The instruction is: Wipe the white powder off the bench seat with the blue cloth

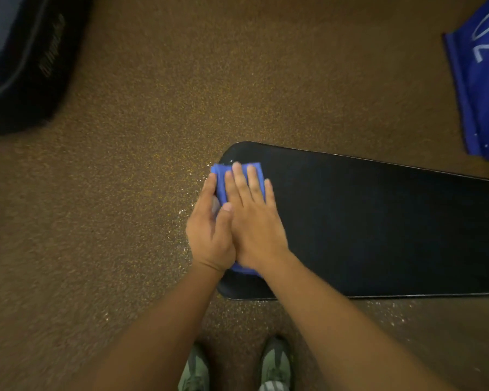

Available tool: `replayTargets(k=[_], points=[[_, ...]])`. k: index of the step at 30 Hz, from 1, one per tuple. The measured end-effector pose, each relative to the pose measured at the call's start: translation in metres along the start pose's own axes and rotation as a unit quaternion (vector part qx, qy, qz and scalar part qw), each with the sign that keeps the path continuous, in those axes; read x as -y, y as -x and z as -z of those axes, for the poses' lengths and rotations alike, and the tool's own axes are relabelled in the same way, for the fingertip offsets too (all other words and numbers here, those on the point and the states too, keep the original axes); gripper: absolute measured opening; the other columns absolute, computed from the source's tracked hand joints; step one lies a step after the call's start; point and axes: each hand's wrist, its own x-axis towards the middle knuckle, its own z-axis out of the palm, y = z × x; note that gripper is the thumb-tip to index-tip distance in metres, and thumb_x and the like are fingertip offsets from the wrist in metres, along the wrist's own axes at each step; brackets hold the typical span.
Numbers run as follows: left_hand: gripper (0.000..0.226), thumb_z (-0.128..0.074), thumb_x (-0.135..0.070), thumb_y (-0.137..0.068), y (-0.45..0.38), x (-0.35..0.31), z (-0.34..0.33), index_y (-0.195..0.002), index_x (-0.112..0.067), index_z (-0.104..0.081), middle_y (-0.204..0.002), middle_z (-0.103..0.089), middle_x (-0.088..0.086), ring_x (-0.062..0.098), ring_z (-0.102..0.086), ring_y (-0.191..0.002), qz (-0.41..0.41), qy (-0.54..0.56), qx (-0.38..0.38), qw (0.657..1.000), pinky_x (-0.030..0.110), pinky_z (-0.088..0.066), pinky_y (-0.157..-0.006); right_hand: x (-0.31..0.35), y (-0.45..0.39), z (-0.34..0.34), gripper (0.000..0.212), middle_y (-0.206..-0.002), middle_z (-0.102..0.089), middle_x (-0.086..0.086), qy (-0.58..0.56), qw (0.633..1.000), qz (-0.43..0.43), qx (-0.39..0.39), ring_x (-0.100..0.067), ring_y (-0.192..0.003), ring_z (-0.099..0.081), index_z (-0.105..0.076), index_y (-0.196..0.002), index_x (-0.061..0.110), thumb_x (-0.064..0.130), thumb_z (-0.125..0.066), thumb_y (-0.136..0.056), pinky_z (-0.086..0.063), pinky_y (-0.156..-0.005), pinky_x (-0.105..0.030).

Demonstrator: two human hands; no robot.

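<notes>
1. We see a long bench seat point(378, 227), black and matte with a rounded end and a thin pale edge line, running from the middle of the frame out past the right edge
2. A blue cloth point(220, 182), soft and folded into a thick pad, lies on the rounded left end of the seat; a strip shows above the fingers and a small bit below the wrists
3. Our left hand point(209, 230) lies flat and open at the seat's left rim, fingers together along the cloth's left edge, thumb against the other hand
4. Our right hand point(254, 221) is open with fingers slightly spread, palm pressing down on top of the cloth; neither hand pinches it
5. White powder point(182, 213) shows as pale specks on the floor point(124, 165) just left of the seat's end, and more specks lie below the seat's lower edge at lower right; the seat's own surface looks dark and mostly clean, with a tiny speck near its upper left corner
6. The floor is brown, grainy and speckled, wide open to the left and above the seat
7. A dark bag point(26, 60) sits in the upper left corner, a blue fabric item point(483, 86) with white markings in the upper right, both well apart from the seat
8. Two grey-green shoes point(274, 365) stand at the bottom centre
</notes>
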Motion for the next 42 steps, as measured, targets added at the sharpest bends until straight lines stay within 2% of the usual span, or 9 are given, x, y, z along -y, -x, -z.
replayTargets(k=[7, 11, 14, 22, 26, 29, 33, 39, 42], points=[[0.07, -0.036, -0.046, -0.087, -0.001, -0.003, 0.002, -0.141, -0.002, -0.042, -0.148, -0.043, 0.012, 0.021, -0.037, -0.14, 0.003, -0.017, 0.027, 1.0, 0.033, -0.03, -0.114, -0.035, 0.015, 0.003, 0.064, -0.163, -0.006, -0.005, -0.049, 0.998, -0.034, -0.003, -0.025, -0.15, 0.001, -0.01, -0.154, 0.013, 0.04, -0.027, -0.098, -0.008, -0.119, -0.053], [0.065, -0.039, -0.044, -0.088, -0.003, 0.003, 0.008, -0.145, -0.012, -0.041, -0.149, -0.042, -0.001, 0.003, -0.038, -0.135, 0.073, 0.019, 0.019, 0.997, 0.014, -0.027, -0.109, -0.032, -0.041, 0.012, 0.068, -0.163, 0.005, -0.011, -0.059, 0.986, -0.155, -0.014, -0.03, -0.148, 0.011, 0.001, -0.153, 0.007, 0.04, -0.025, -0.099, 0.002, -0.119, -0.052], [0.058, -0.037, -0.035, -0.091, 0.003, 0.013, 0.009, -0.146, -0.018, -0.039, -0.149, -0.044, -0.001, -0.001, -0.038, -0.128, 0.126, 0.004, 0.021, 0.992, 0.0, -0.024, -0.097, -0.025, -0.026, 0.009, 0.068, -0.163, 0.002, -0.012, -0.061, 0.993, -0.099, -0.019, -0.03, -0.149, 0.009, -0.004, -0.153, 0.007, 0.039, -0.026, -0.098, 0.001, -0.119, -0.052], [0.051, -0.05, -0.031, -0.098, -0.002, 0.021, 0.012, -0.147, -0.035, -0.035, -0.146, -0.042, -0.017, 0.002, -0.041, -0.13, 0.176, 0.063, 0.064, 0.98, 0.017, -0.03, -0.106, -0.041, -0.02, 0.015, 0.067, -0.164, 0.005, -0.005, -0.052, 0.997, -0.049, 0.012, -0.025, -0.149, 0.011, -0.002, -0.155, 0.013, 0.041, -0.026, -0.098, 0.001, -0.119, -0.053], [0.049, -0.045, -0.055, -0.093, -0.006, 0.026, 0.011, -0.134, -0.032, -0.056, -0.134, -0.061, -0.004, 0.015, -0.055, -0.124, 0.301, 0.216, 0.107, 0.923, 0.042, -0.039, -0.11, -0.019, -0.07, 0.013, 0.066, -0.164, -0.001, -0.008, -0.052, 0.994, -0.094, -0.005, -0.03, -0.149, 0.007, -0.004, -0.154, 0.011, 0.04, -0.027, -0.099, 0.002, -0.118, -0.053], [0.048, -0.033, -0.046, -0.1, -0.005, 0.02, 0.012, -0.122, -0.017, -0.064, -0.11, -0.073, 0.005, 0.017, -0.067, -0.104, 0.371, 0.323, 0.137, 0.86, 0.026, -0.052, -0.091, -0.014, -0.03, 0.009, 0.065, -0.163, -0.009, -0.008, -0.021, 1.0, 0.017, -0.017, -0.03, -0.149, -0.003, -0.013, -0.154, 0.011, 0.04, -0.024, -0.097, -0.008, -0.118, -0.055], [0.052, -0.029, -0.046, -0.101, -0.004, 0.022, 0.013, -0.127, -0.014, -0.061, -0.123, -0.068, 0.007, 0.018, -0.063, -0.115, 0.374, 0.343, 0.146, 0.849, 0.031, -0.046, -0.099, -0.035, 0.023, 0.01, 0.065, -0.164, 0.001, 0.004, -0.024, 0.991, 0.114, 0.067, -0.017, -0.149, 0.01, -0.008, -0.155, 0.02, 0.047, -0.014, -0.097, -0.003, -0.119, -0.052], [0.051, -0.037, -0.054, -0.097, -0.004, 0.025, 0.014, -0.123, -0.021, -0.066, -0.117, -0.071, 0.009, 0.024, -0.066, -0.11, 0.387, 0.333, 0.16, 0.845, 0.035, -0.052, -0.091, -0.016, -0.066, 0.014, 0.063, -0.164, 0.0, -0.004, -0.035, 0.998, -0.05, 0.008, -0.026, -0.149, 0.008, -0.004, -0.154, 0.014, 0.039, -0.023, -0.1, 0.001, -0.118, -0.055], [0.051, -0.032, -0.047, -0.1, -0.001, 0.029, 0.015, -0.1, -0.021, -0.077, -0.112, -0.072, 0.009, 0.015, -0.07, -0.097, 0.395, 0.353, 0.142, 0.836, 0.025, -0.055, -0.081, 0.005, -0.052, 0.006, 0.062, -0.163, -0.011, -0.007, -0.022, 1.0, -0.012, -0.017, -0.03, -0.149, -0.001, -0.015, -0.153, 0.012, 0.039, -0.025, -0.098, -0.006, -0.117, -0.057]])
